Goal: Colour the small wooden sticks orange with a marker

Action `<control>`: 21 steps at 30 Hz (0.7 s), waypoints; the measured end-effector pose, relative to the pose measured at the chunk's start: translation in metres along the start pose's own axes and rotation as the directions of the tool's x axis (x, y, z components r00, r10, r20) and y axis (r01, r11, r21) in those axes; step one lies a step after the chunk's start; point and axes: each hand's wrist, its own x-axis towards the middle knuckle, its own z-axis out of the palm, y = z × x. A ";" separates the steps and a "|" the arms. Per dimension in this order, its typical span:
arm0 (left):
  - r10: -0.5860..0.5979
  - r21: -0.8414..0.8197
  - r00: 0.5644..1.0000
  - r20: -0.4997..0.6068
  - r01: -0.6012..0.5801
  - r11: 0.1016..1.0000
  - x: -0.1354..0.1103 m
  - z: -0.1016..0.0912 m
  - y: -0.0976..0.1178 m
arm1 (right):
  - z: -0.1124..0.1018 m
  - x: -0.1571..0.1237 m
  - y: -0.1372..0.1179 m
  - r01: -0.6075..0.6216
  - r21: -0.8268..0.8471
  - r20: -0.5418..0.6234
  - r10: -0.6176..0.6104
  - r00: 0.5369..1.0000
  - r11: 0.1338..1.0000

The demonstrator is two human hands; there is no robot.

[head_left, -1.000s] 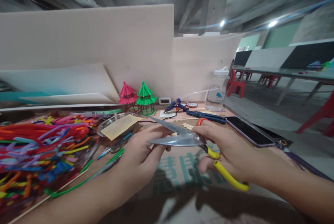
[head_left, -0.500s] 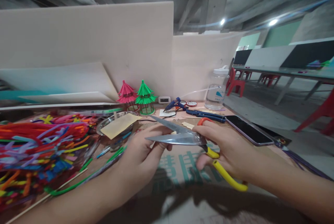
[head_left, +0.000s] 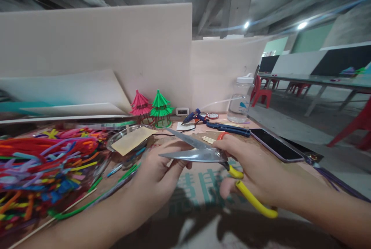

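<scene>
My right hand (head_left: 246, 160) grips a pair of scissors (head_left: 199, 155) by the handles, one yellow and one partly orange-red. The blades point left and stand apart. Just behind the blades, my left hand (head_left: 164, 167) is closed, its thumb and fingers pressed together near the gap between them. Whatever it pinches is hidden by the blades. Several pale sticks (head_left: 208, 139) lie on the table beyond the scissors. A tan card (head_left: 133, 140) rests across a round metal dish (head_left: 111, 140) past my left hand.
Colourful pipe cleaners (head_left: 43, 164) are heaped at left. Pink (head_left: 140, 104) and green (head_left: 159, 106) pagoda models stand at the back. Nearby are a blue glue gun (head_left: 193, 116), a small digital clock (head_left: 182, 111), blue-handled pliers (head_left: 227, 128), a water bottle (head_left: 240, 104) and a phone (head_left: 276, 144).
The yellow lower handle has swung slightly down and outward, and the scissor blades have opened a little wider. My left hand stays almost in place.
</scene>
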 end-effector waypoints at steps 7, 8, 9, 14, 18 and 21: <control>-0.013 0.013 1.000 -0.011 0.013 1.000 0.002 -0.001 0.009 | 0.000 -0.001 0.003 0.047 -0.029 -0.020 -0.047 0.999 0.998; -0.018 0.017 1.000 -0.006 0.018 1.000 0.001 -0.001 0.008 | -0.001 -0.001 0.003 0.051 -0.031 -0.015 -0.052 0.999 0.998; -0.022 0.016 1.000 0.000 0.022 1.000 0.001 -0.001 0.007 | -0.001 -0.001 0.004 0.055 -0.031 -0.011 -0.055 0.998 0.998; -0.065 0.018 0.998 0.024 0.065 0.998 0.002 -0.001 0.005 | 0.000 0.000 0.006 0.041 -0.011 -0.006 -0.041 0.999 0.999; -0.093 0.014 0.995 0.028 0.092 0.996 0.001 -0.001 0.004 | -0.001 0.000 0.001 0.027 0.019 -0.015 -0.026 1.000 0.999; -0.076 -0.044 0.997 0.001 0.076 0.996 -0.002 0.000 0.000 | -0.001 0.001 -0.001 0.041 0.042 -0.004 -0.041 0.999 0.998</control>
